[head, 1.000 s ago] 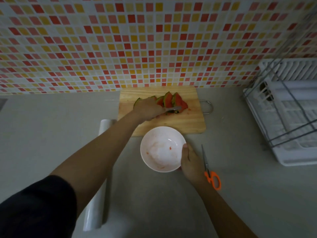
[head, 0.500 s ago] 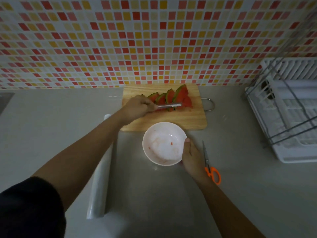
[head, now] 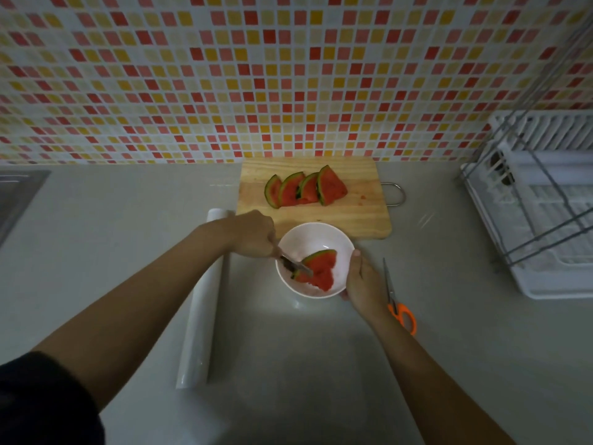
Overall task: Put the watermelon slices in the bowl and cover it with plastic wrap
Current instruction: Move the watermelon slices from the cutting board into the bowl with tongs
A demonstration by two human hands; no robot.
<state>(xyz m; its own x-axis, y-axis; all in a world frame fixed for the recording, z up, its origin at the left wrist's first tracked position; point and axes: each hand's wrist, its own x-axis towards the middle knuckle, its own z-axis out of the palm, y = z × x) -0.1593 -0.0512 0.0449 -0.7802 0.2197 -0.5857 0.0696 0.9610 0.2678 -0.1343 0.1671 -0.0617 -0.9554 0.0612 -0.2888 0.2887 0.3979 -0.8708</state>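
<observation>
On the left, the roll of plastic wrap (head: 201, 300) lies on the counter (head: 288, 364), not opened yet. Next to it, the left hand (head: 253, 234) is wrapped tight around a thin metal tool (head: 295, 265) - maybe tongs, maybe a fork, it is too small to tell. The tip of the tool is down inside the white bowl (head: 316, 227), touching the red watermelon (head: 322, 269) that lies there. I cannot tell if that is 1 piece or 2.

Behind the bowl, 4 more slices (head: 305, 187) lean on each other on the wooden cutting board (head: 356, 216). The right hand (head: 362, 277) holds the bowl by its right side, thumb on the rim, so it does not slide. Orange scissors (head: 398, 305) lie just beside that hand.

So the job is at the moving part - fruit is going into the bowl. I think the next move is to let go of this piece, lift the tool out, and reach back to the board for another slice. The wrap comes last.
</observation>
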